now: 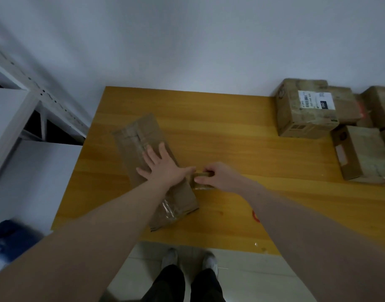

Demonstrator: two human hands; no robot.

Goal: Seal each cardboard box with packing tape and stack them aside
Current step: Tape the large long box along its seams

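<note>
While taping: we are working on a yellow wooden table (230, 131).
Box: long cardboard box (143, 149) lying centre-left.
Left hand (163, 166): flat, fingers spread, pressing the box.
Right hand (217, 175): gripping the packing tape roll (201, 180) beside the box's right edge.
Tip: we are keeping tape taut, the box pinned.

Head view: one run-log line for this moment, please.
left hand: flat on cardboard box | right hand: fingers grip tape roll at box edge | sealed boxes: table's far right

Yellow wooden table (230, 136), long cardboard box (139, 136), stacked boxes (304, 110)
</note>
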